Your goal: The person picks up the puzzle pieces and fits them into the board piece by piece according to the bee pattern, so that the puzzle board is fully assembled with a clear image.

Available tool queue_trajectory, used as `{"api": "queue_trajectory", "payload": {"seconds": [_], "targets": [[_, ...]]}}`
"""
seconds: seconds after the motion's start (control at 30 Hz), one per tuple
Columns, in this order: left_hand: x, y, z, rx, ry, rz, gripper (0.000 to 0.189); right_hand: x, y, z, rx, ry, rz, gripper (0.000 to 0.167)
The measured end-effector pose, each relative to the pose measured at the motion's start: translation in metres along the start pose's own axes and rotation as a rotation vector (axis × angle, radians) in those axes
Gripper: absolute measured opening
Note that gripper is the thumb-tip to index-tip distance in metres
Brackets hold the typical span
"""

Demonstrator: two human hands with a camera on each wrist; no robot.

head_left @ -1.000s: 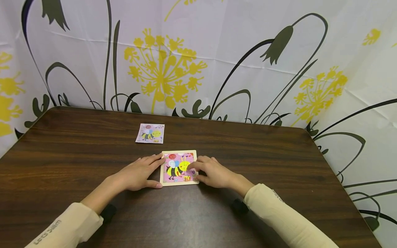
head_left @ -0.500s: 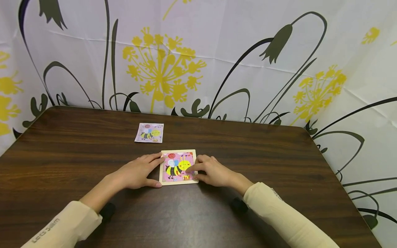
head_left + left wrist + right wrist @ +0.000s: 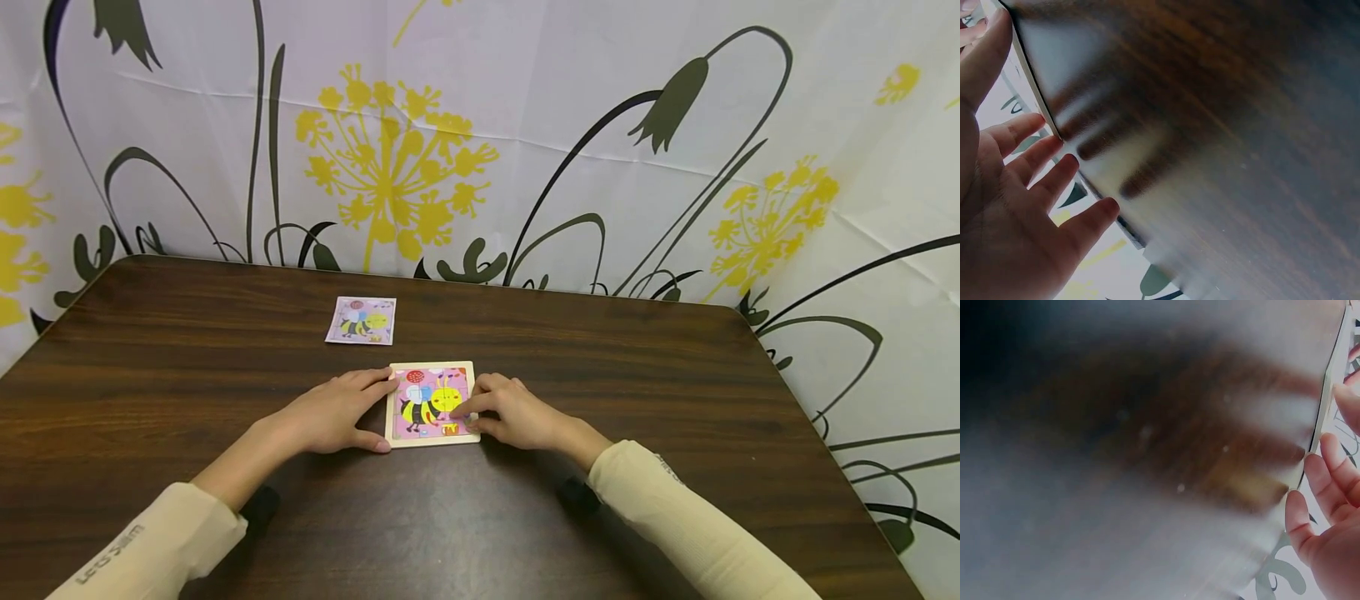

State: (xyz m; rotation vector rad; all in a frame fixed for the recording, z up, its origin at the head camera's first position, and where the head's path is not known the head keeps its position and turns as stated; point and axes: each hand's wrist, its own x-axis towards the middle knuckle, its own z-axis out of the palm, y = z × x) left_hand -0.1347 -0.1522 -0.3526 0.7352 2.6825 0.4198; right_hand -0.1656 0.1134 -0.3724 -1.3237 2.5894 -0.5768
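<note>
A square jigsaw puzzle (image 3: 423, 408) of a yellow-and-black bee on pink lies in a pale wooden frame (image 3: 435, 444) on the table in the head view. Along the frame's left side rests my left hand (image 3: 333, 414), fingertips at the upper corner and thumb at the lower one. My right hand (image 3: 517, 414) is at the right side; its index finger touches the puzzle's surface and the thumb sits close to the lower right, covering part of the picture. The left wrist view shows the left hand (image 3: 1022, 200) with spread fingers; the right hand (image 3: 1335, 519) appears at the right wrist view's edge.
Behind the frame, to the left, a small paper card (image 3: 362, 321) with the same bee picture lies flat. The dark wood-grain table (image 3: 600, 358) reaches back to a white flower-patterned cloth (image 3: 555, 100).
Between one second and half a second ago, the right index fingertip slid slightly down the puzzle. The left hand, the frame and the card keep their places.
</note>
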Motion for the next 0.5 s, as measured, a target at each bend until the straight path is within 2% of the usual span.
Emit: {"api": "queue_trajectory", "payload": {"seconds": [0.2, 0.5], "targets": [[-0.0009, -0.001, 0.0023, -0.004, 0.008, -0.006, 0.083, -0.0004, -0.0009, 0.0008, 0.001, 0.003, 0.007, 0.024], [-0.0052, -0.0035, 0.0031, 0.002, 0.038, 0.028, 0.081, -0.0083, 0.0025, -0.0002, 0.002, -0.009, 0.01, 0.027]]}}
